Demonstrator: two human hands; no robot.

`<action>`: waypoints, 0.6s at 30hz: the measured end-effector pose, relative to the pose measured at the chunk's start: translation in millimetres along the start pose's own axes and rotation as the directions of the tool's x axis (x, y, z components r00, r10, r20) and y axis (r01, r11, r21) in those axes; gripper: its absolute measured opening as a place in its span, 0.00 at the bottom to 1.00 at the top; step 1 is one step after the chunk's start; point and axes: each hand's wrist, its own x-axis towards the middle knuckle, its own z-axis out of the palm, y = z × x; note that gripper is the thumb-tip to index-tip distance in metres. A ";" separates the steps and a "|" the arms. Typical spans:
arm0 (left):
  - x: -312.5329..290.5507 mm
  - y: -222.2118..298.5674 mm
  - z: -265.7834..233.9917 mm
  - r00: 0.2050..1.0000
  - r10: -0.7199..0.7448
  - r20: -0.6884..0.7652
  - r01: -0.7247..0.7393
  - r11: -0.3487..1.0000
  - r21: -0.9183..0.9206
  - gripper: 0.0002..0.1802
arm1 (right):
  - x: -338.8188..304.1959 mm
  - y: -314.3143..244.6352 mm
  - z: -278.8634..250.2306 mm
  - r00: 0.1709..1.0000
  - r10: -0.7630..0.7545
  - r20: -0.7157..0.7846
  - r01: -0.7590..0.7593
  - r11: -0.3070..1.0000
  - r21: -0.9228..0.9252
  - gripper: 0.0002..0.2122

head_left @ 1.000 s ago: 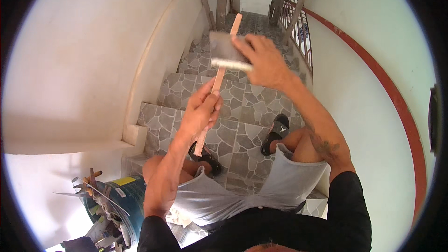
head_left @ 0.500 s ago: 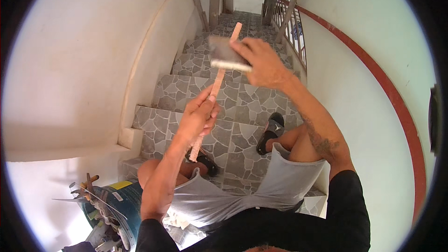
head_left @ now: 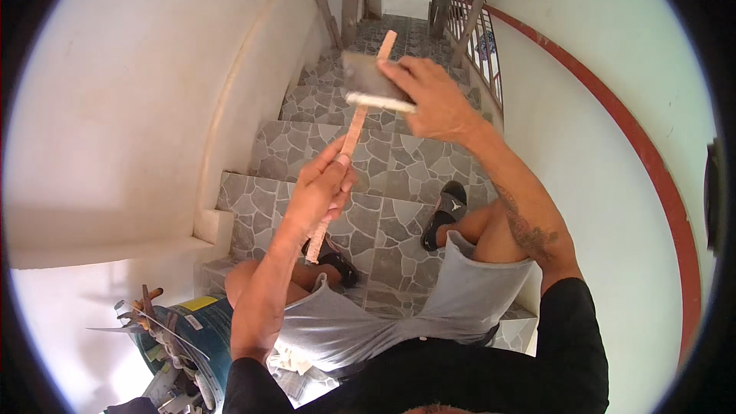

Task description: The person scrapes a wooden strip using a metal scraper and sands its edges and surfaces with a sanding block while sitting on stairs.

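Both hands at work above a tiled staircase, head view. The left hand [head_left: 322, 188] is closing around the lower half of a narrow wooden stick [head_left: 354, 132], its fingers wrapping the shaft and being clamped on it. The stick is slanting in front of the person, its upper end leaning to the right and its lower end projecting below the left hand, overlapping the left shoe [head_left: 337, 262] in the view. The right hand [head_left: 432, 100] is gripping the right side of a flat grey plate [head_left: 366, 77] with a pale, thick near edge; blur is softening the plate's surface. The plate is lying across the upper part of the stick and hiding a stretch of it; whether the two are touching cannot be told. At lower left, a dark teal bucket [head_left: 217, 327] is standing beside the person, with assorted tools [head_left: 178, 354] crowding its side.
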 end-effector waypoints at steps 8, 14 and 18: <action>4.6 -9.2 -2.9 0.994 0.102 -0.029 -0.103 0.993 -0.049 0.21 | 4.5 15.3 -24.6 0.891 0.453 -0.019 -0.450 0.889 0.087 0.32; 4.2 -8.7 -9.4 0.998 -0.010 -0.062 -0.009 0.954 -0.301 0.12 | -11.7 -75.9 -11.0 0.982 -0.157 0.101 0.136 0.972 0.193 0.34; 3.5 -7.6 -4.2 0.993 -0.029 -0.118 -0.012 0.944 -0.329 0.12 | -21.2 -81.7 0.7 0.955 -0.252 0.155 0.220 0.955 0.198 0.34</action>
